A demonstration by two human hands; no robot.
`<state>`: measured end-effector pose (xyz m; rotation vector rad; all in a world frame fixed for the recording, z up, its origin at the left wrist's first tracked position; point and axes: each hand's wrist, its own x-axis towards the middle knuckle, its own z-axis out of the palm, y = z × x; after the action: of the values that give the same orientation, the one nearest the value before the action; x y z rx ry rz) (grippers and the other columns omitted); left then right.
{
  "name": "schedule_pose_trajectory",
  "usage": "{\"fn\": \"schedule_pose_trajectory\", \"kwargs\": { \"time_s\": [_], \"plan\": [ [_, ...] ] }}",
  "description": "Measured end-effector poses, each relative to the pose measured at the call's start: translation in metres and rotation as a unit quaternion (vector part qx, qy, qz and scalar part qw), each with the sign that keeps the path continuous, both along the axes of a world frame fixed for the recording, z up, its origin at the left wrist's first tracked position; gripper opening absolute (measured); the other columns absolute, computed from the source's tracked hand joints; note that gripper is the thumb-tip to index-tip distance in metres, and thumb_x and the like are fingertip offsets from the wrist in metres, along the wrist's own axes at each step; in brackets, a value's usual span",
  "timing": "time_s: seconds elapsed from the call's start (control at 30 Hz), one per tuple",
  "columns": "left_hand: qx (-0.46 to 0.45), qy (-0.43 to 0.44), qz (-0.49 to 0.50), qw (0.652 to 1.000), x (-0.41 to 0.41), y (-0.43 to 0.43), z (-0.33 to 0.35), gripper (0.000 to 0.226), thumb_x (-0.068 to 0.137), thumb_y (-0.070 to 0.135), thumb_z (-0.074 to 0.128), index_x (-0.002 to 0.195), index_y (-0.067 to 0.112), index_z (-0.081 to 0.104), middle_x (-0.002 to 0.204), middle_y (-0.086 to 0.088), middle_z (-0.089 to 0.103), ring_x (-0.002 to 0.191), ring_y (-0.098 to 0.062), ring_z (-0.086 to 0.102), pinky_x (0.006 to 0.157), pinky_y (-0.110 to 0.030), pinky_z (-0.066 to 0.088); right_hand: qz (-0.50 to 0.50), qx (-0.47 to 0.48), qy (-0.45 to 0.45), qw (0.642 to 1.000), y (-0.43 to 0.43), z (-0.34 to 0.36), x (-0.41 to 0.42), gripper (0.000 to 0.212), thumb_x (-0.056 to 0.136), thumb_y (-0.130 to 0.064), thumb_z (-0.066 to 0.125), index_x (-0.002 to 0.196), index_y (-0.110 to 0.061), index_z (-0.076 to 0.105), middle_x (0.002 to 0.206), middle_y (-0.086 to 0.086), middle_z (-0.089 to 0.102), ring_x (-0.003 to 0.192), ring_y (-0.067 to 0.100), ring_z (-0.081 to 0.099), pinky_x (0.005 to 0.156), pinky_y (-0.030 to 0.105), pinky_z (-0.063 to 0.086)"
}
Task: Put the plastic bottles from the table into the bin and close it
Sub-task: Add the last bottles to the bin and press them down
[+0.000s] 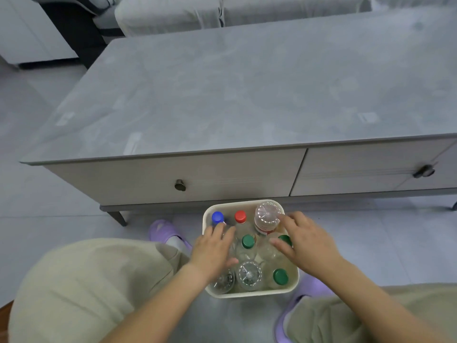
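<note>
A cream bin (247, 203) stands on the floor between my feet, in front of the grey table (247, 90). Several clear plastic bottles fill it: some upright with a blue cap (217, 216), a red cap (240, 216) and green caps (248, 241), others upside down with their bases showing (268, 215). My left hand (212, 251) lies flat over the bottles on the bin's left side, fingers spread. My right hand (305, 241) rests on the bottles at the right, fingers apart. No lid is visible. The tabletop carries no bottles.
The table has two drawers with dark knobs (180, 185) facing me. A grey sofa (222, 11) stands behind the table. My knees in beige trousers and purple slippers (162, 230) flank the bin on the pale tiled floor.
</note>
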<state>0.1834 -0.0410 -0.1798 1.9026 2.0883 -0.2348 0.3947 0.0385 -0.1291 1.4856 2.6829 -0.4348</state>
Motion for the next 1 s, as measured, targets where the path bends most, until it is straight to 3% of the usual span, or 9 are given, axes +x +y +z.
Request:
{"fn": "schedule_pose_trajectory", "kwargs": {
  "time_s": [0.1,0.17,0.3,0.4,0.57,0.7,0.8,0.9,1.0],
  "plan": [
    [-0.004,-0.024,0.055,0.998,-0.002,-0.002,-0.028,0.095,0.085,0.062,0.046,0.151,0.015,-0.002,0.161,-0.006,-0.002,0.148,-0.026,0.001,0.118,-0.041,0.011,0.03,-0.017,-0.03,0.999,-0.009,-0.013,-0.009,0.08,0.08,-0.071,0.028,0.143,-0.022,0.028,0.137,0.005,0.041,0.116,0.027,0.05,0.087,0.038,0.047],
    [0.004,-0.022,0.071,0.997,0.001,-0.003,-0.041,0.095,0.087,0.063,0.038,0.149,0.01,-0.009,0.158,-0.006,-0.012,0.147,-0.024,-0.012,0.118,-0.041,-0.002,0.031,-0.028,-0.045,0.998,-0.012,-0.017,-0.01,0.074,0.082,-0.066,0.041,0.142,-0.025,0.025,0.136,0.003,0.039,0.115,0.026,0.051,0.085,0.038,0.05],
    [0.0,-0.031,0.095,0.995,0.01,-0.001,-0.059,0.082,0.088,0.065,0.026,0.143,0.004,0.026,0.151,-0.016,0.032,0.145,-0.026,0.002,0.114,-0.042,0.003,-0.014,-0.042,-0.022,0.999,-0.006,-0.02,-0.005,0.068,0.083,-0.059,0.049,0.14,-0.029,0.026,0.127,-0.002,0.044,0.109,0.021,0.055,0.077,0.033,0.049],
    [0.008,-0.045,0.098,0.994,0.013,0.004,-0.064,0.084,0.088,0.067,0.013,0.143,0.005,0.029,0.153,-0.017,0.026,0.147,-0.027,-0.01,0.112,-0.044,0.004,-0.014,-0.036,-0.04,0.998,-0.005,-0.021,-0.005,0.068,0.084,-0.061,0.046,0.141,-0.029,0.024,0.121,-0.004,0.049,0.107,0.02,0.056,0.075,0.032,0.048],
    [-0.007,-0.04,0.112,0.993,0.011,0.007,-0.07,0.084,0.088,0.067,0.014,0.142,0.007,0.037,0.151,-0.017,0.034,0.143,-0.031,0.003,0.11,-0.044,0.006,-0.021,-0.004,-0.089,0.996,-0.006,-0.037,-0.011,0.073,0.082,-0.064,0.048,0.138,-0.021,0.028,0.105,0.002,0.057,0.09,0.024,0.063,0.064,0.035,0.05],
    [0.027,-0.048,0.093,0.994,0.011,0.004,-0.071,0.089,0.08,0.073,-0.003,0.15,0.017,-0.01,0.156,-0.009,-0.024,0.139,-0.026,-0.035,0.115,-0.04,-0.018,-0.027,0.012,-0.117,0.993,-0.015,-0.062,-0.013,0.115,0.06,-0.067,0.069,0.147,-0.015,0.013,0.078,0.012,0.056,0.052,0.026,0.053,0.04,0.033,0.042],
    [0.037,-0.059,0.104,0.992,0.011,0.002,-0.066,0.094,0.073,0.071,-0.006,0.148,0.016,-0.017,0.155,-0.006,-0.029,0.141,-0.025,-0.032,0.116,-0.041,-0.016,-0.025,0.046,-0.102,0.993,-0.016,-0.07,-0.014,0.116,0.066,-0.077,0.05,0.149,-0.02,-0.008,0.095,0.016,0.058,0.068,0.029,0.055,0.05,0.036,0.047],
    [0.079,-0.09,0.126,0.985,0.014,-0.01,-0.06,0.098,0.072,0.077,-0.01,0.146,0.013,-0.018,0.156,-0.004,-0.024,0.144,-0.022,-0.024,0.114,-0.034,-0.019,-0.048,0.034,-0.081,0.995,-0.012,-0.057,-0.013,0.093,0.075,-0.08,0.026,0.146,-0.019,0.027,0.129,0.023,0.053,0.107,0.042,0.056,0.073,0.047,0.052],
    [0.1,-0.105,0.126,0.981,0.016,-0.018,-0.059,0.093,0.072,0.075,-0.013,0.142,0.013,-0.02,0.153,-0.004,-0.024,0.144,-0.024,-0.022,0.112,-0.031,-0.019,-0.051,0.083,-0.019,0.995,-0.003,-0.041,-0.02,0.09,0.085,-0.073,0.011,0.143,-0.008,0.035,0.149,0.019,0.035,0.136,0.036,0.036,0.101,0.048,0.041]
  ]
}}
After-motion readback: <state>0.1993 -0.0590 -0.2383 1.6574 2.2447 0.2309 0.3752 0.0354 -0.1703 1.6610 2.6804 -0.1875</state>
